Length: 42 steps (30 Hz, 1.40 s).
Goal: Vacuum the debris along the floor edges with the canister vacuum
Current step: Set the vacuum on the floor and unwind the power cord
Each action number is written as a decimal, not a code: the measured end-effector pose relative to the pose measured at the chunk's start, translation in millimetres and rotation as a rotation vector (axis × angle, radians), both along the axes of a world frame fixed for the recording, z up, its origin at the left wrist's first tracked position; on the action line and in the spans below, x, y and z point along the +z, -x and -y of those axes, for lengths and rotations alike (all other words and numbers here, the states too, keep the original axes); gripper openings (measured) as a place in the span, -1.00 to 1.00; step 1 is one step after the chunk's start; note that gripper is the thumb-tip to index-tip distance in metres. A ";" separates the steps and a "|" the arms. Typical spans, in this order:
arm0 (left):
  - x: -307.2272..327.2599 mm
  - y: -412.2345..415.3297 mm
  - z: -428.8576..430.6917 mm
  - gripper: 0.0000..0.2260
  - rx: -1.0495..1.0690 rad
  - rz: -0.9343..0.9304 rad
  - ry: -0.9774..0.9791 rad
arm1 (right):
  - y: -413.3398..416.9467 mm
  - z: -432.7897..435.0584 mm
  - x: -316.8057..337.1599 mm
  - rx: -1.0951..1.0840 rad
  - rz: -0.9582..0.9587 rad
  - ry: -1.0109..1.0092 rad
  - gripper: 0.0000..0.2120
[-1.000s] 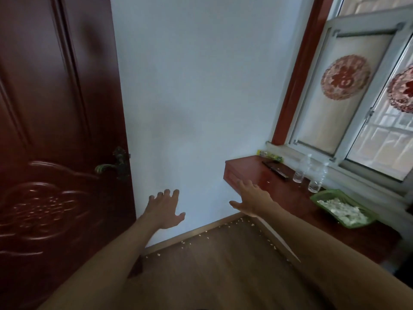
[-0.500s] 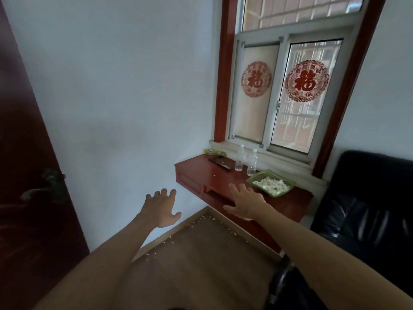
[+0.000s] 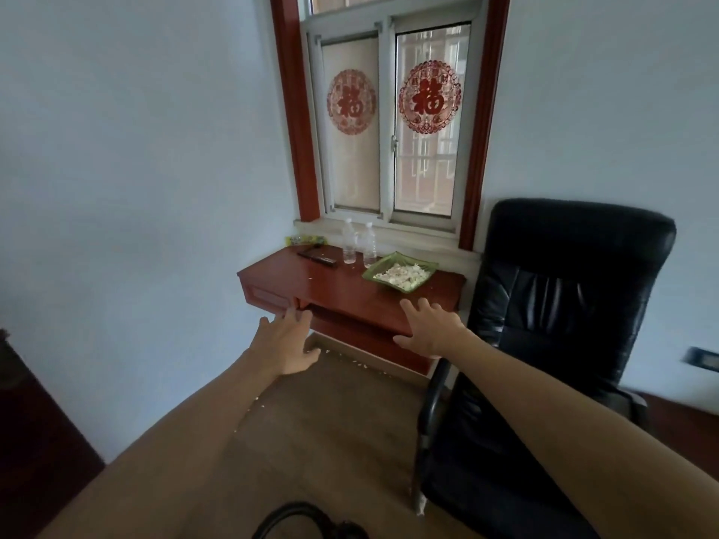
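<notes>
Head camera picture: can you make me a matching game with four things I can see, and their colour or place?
Things:
1. chair
2. tray
3. water bottles
4. debris

Matches:
a. clear, standing on the desk
b. black
c. white bits on the floor, below the desk
d. green

Pairs: 1-b; 2-d; 3-a; 4-c
</notes>
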<state>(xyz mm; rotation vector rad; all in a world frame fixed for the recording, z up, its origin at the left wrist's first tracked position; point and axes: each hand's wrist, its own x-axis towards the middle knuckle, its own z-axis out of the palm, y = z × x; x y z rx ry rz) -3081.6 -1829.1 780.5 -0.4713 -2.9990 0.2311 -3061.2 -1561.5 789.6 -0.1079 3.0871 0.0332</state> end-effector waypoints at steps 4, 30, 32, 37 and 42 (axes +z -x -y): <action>-11.0 24.2 -9.9 -0.41 -0.094 0.012 -0.035 | -2.1 -16.0 -16.5 -0.099 0.042 -0.001 -0.24; -138.9 115.1 -71.7 -0.31 -0.588 0.330 0.111 | -53.7 -10.7 -154.4 -0.704 0.258 0.222 -0.25; -160.4 104.9 -76.8 -0.29 -0.582 0.365 0.117 | -63.2 -14.7 -178.2 -0.713 0.281 0.244 -0.25; -225.5 79.4 -72.0 -0.29 -0.546 0.511 0.131 | -86.1 -0.3 -249.6 -0.710 0.388 0.302 -0.26; -294.0 66.4 -53.1 -0.28 -0.493 0.646 0.199 | -102.2 27.8 -324.1 -0.745 0.532 0.395 -0.35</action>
